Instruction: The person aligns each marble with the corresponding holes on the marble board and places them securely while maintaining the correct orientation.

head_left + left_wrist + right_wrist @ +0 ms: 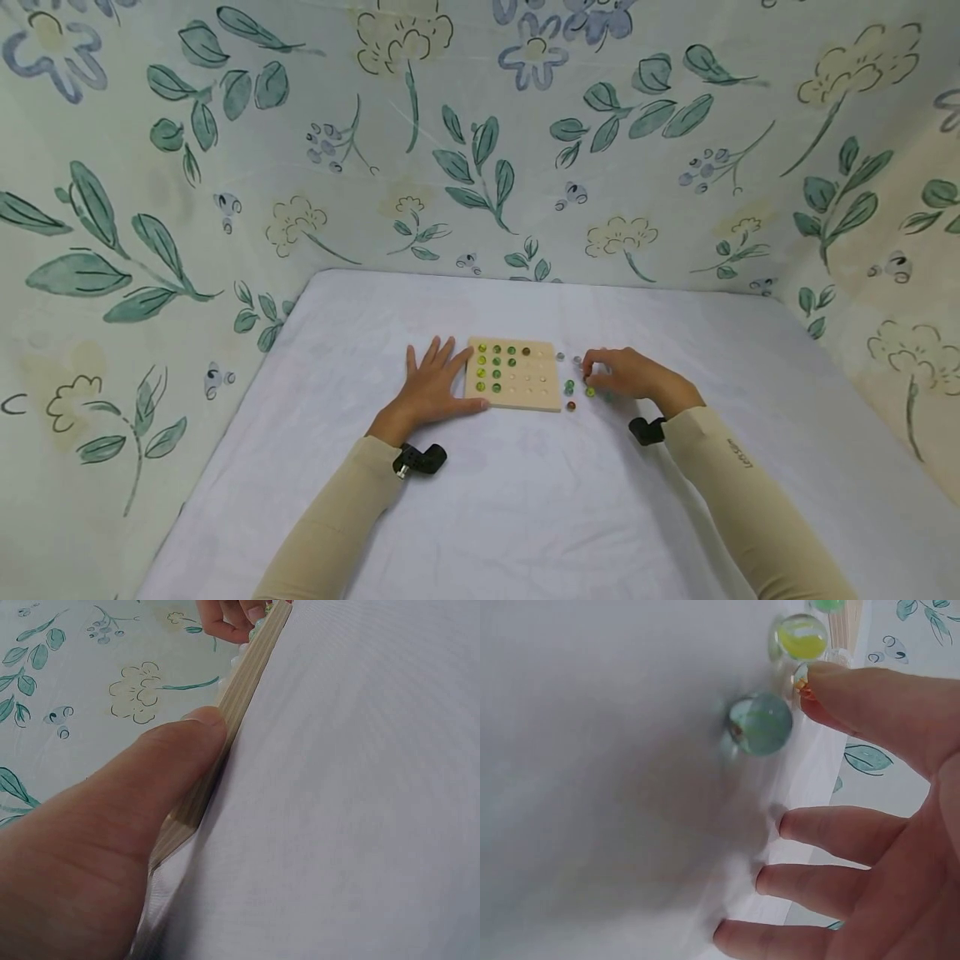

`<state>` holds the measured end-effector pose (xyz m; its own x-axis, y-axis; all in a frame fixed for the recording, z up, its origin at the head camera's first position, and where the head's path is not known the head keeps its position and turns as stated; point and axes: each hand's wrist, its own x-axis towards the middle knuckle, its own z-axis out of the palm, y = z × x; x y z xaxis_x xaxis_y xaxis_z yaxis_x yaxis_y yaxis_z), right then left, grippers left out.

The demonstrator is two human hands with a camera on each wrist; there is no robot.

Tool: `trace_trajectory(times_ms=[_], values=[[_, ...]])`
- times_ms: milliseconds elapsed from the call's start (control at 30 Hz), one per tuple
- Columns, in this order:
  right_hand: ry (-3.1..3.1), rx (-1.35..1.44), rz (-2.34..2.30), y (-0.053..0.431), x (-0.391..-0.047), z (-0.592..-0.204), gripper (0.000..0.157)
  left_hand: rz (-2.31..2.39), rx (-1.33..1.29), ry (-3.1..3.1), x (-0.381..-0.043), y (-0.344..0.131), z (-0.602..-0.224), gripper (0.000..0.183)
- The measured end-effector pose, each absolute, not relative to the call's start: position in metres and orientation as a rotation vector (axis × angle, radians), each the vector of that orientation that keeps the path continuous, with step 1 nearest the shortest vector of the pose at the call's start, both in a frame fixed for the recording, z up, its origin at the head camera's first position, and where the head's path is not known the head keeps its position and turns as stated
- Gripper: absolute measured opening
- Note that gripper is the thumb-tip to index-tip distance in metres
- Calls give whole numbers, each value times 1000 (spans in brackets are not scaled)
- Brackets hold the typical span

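My left hand (427, 392) lies with spread fingers at the left side of a square wooden board (536, 402). Its thumb (180, 742) presses along the board's near edge. The board has rows of shallow hollows. Yellow-green marbles (481, 373) fill its left column, green marbles (497, 374) sit beside them, and one brown marble (527, 352) is in the top row. Right of the board, my right hand (630, 375) pinches a clear marble with orange inside (802, 681) between thumb and index finger. The other fingers are spread, their tips at the cloth.
Loose marbles lie between board and right hand: a teal one (761, 724), a yellow-streaked one (802, 637), a reddish-brown one (572, 406) and a clear one (560, 357). White cloth (510, 500) covers the table. A floral curtain (480, 125) hangs behind.
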<state>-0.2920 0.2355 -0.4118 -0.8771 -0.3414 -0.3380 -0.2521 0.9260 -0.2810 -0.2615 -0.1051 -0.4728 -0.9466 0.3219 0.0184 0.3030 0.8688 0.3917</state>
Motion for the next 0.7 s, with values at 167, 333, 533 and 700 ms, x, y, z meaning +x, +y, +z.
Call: trace_trajectory(times_ms=[167, 333, 533, 700], values=[[2696, -431, -322, 235, -292, -412, 11, 623, 507, 2996, -262, -105, -474, 102], [2700, -417, -318, 237, -293, -409, 12, 625, 516, 2994, -262, -106, -474, 102], [2700, -425, -325, 238, -294, -409, 12, 618, 517, 3002, -263, -106, -474, 102], [2695, -415, -317, 238, -293, -409, 13, 619, 516, 3000, -262, -106, -475, 102]])
